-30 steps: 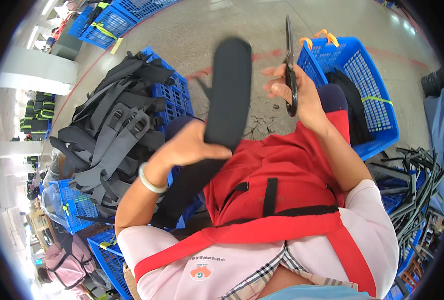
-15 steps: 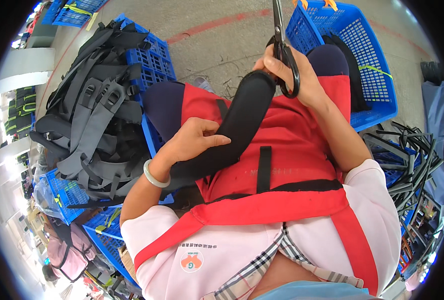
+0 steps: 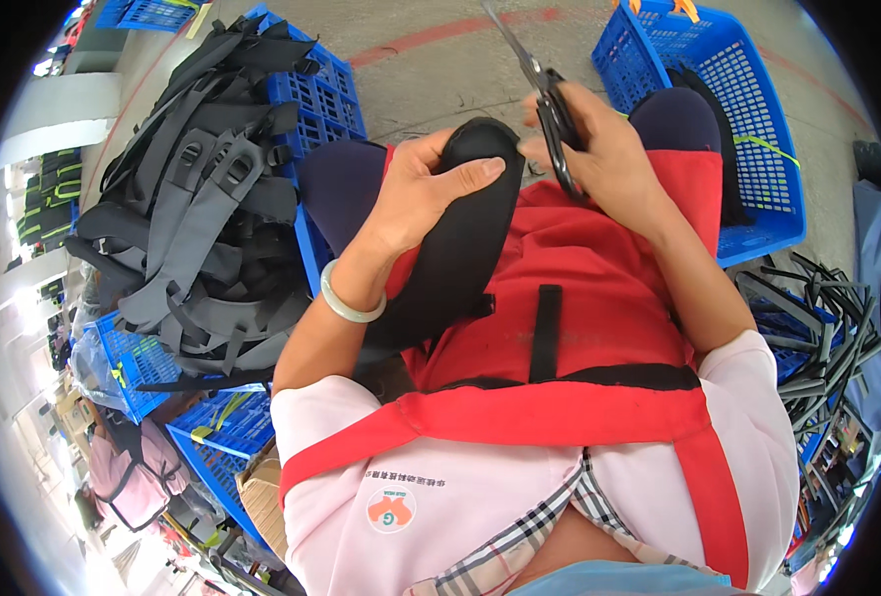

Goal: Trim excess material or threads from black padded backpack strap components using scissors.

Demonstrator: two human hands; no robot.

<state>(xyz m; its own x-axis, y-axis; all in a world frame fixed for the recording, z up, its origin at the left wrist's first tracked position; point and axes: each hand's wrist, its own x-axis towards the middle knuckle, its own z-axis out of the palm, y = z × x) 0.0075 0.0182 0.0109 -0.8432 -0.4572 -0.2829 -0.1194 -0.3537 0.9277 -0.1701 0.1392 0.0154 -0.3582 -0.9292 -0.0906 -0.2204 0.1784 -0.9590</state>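
Observation:
My left hand (image 3: 423, 191) grips the upper end of a black padded shoulder strap (image 3: 457, 248) that lies across my lap on a red apron (image 3: 580, 298). A pale bangle sits on that wrist. My right hand (image 3: 599, 149) holds black scissors (image 3: 545, 89), blades pointing up and away, just to the right of the strap's rounded tip. The two hands are close together, almost touching over the strap's end.
A heap of grey and black padded straps (image 3: 197, 199) fills blue crates (image 3: 311, 89) on my left. A blue plastic basket (image 3: 748, 109) stands on the concrete floor at my right. Loose black webbing strips (image 3: 818, 318) lie at the far right. More blue crates (image 3: 212, 427) sit lower left.
The strap has come down from upright in the air onto my lap. My left hand slid up to its tip, and the scissors moved in beside it.

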